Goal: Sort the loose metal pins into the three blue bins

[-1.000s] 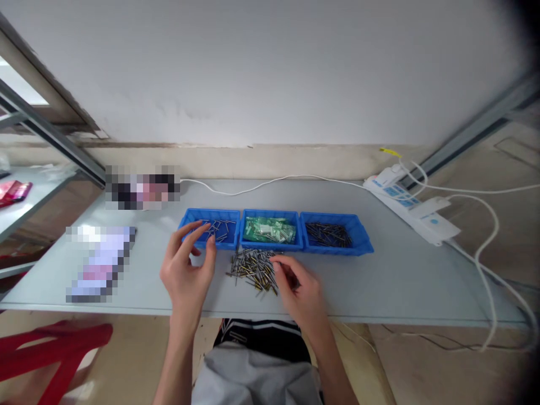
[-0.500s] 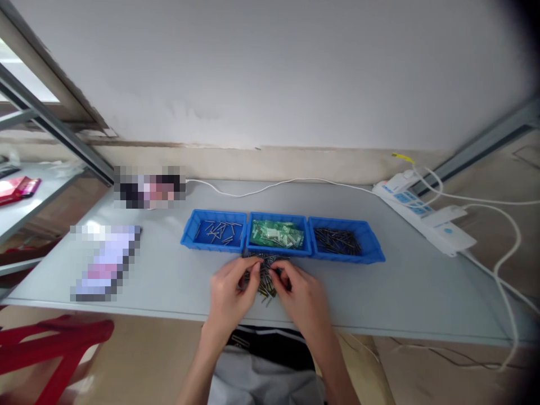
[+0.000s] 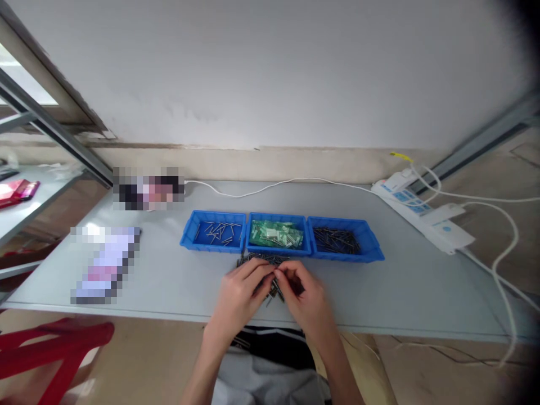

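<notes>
Over a loose pile of small, thin metal pins point(image 3: 276, 259) on the table, my left hand point(image 3: 242, 289) and my right hand point(image 3: 307, 298) meet at the fingertips. Both are closed in a pinch; whatever lies between the fingers is too small and too covered to name. The hands hide much of the pile. Just behind it stand three blue bins in a row. In the left bin point(image 3: 213, 248) are scattered silvery pins point(image 3: 219, 230). The middle bin point(image 3: 278, 252) holds green and silvery small pieces point(image 3: 276, 233). Dark pins point(image 3: 336, 241) lie in the right bin point(image 3: 371, 247).
A blurred-out flat object point(image 3: 103, 264) lies at the left of the grey table point(image 3: 169, 287), with another blurred object point(image 3: 148, 189) behind it. A white power strip point(image 3: 422, 216) with cables sits at the right. Below left is a red stool point(image 3: 54, 349).
My left hand has moved right, and its fingertips now meet those of my right hand. More of the pile's left and back edge shows.
</notes>
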`<state>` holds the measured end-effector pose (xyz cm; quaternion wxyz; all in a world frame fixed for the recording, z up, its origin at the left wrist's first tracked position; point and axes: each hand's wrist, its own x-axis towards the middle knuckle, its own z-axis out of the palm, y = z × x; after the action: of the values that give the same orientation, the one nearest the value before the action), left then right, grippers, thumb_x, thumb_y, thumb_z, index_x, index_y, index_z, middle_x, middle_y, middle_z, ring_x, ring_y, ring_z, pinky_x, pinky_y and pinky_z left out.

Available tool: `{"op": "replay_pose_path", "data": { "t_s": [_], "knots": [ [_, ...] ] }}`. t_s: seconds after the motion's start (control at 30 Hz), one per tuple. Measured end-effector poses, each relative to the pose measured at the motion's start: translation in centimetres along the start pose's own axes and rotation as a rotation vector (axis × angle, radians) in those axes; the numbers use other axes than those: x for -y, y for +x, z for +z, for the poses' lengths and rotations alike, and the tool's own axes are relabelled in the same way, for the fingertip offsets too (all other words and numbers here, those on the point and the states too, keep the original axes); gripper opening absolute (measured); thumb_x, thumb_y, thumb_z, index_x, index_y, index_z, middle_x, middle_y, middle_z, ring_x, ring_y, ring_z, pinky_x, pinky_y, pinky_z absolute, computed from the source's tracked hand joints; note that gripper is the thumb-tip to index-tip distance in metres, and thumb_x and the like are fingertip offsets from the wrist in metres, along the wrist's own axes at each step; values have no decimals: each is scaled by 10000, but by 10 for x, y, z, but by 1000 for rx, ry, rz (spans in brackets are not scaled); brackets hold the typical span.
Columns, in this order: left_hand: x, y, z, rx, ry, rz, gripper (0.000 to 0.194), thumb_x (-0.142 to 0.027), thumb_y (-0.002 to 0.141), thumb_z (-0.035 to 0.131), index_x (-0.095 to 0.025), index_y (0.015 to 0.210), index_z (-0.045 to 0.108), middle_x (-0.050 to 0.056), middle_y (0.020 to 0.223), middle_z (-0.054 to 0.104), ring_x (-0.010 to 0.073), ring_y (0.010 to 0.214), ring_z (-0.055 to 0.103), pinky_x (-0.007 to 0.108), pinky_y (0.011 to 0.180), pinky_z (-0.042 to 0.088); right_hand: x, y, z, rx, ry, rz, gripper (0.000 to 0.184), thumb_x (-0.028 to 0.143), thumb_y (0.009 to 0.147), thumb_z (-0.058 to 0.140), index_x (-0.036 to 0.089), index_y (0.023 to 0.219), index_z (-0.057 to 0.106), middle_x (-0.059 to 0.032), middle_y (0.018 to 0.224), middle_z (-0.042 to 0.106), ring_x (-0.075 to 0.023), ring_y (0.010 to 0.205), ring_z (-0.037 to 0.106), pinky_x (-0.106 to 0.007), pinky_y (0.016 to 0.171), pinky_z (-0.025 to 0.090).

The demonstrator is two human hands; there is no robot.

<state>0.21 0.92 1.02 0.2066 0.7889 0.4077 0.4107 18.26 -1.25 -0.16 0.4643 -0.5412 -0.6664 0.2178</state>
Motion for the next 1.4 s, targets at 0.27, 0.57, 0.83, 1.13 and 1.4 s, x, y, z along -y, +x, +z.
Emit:
{"op": "replay_pose_path", "data": {
  "t_s": [0.27, 0.57, 0.83, 1.13, 1.4],
  "knots": [
    [-7, 5, 6, -110, -202, -172, 78, -205, 1030, 671, -210, 1000, 743, 37, 925, 776, 104, 603, 570, 215, 581, 483, 7, -2, -5, -20, 188, 44, 138, 285, 1078, 617, 262, 1205, 666, 47, 771, 669, -117, 623, 621, -201, 584, 505],
    [-5, -5, 9, -146, -266, -261, 26, -206, 1023, 653, -219, 1005, 667, 0, 853, 767, 83, 546, 535, 190, 538, 445, 8, 0, -6, 35, 121, 53, 164, 297, 1073, 610, 249, 1201, 699, 33, 741, 668, -127, 608, 610, -229, 596, 514],
    [-5, -4, 10, -120, -269, -280, 33, -191, 1003, 648, -221, 992, 652, -8, 831, 767, 77, 518, 523, 183, 512, 423, 7, 0, -5, 41, 121, 67, 161, 317, 1075, 608, 241, 1160, 721, 23, 749, 679, -128, 611, 623, -225, 580, 506],
    [-6, -5, 5, -141, -363, -334, 53, -181, 994, 632, -232, 1006, 623, 8, 944, 823, 83, 554, 557, 189, 560, 462, 10, 1, -5, 37, 100, 73, 166, 320, 1064, 615, 243, 1124, 750, 27, 754, 674, -121, 618, 606, -207, 581, 484],
    [-5, -4, 5, -132, -361, -331, 27, -197, 987, 644, -224, 990, 646, 15, 943, 822, 79, 535, 530, 191, 544, 453, 9, 0, -6, 65, 92, 105, 187, 342, 1066, 606, 237, 1105, 757, 22, 756, 674, -125, 623, 601, -214, 590, 473]
  ]
}}
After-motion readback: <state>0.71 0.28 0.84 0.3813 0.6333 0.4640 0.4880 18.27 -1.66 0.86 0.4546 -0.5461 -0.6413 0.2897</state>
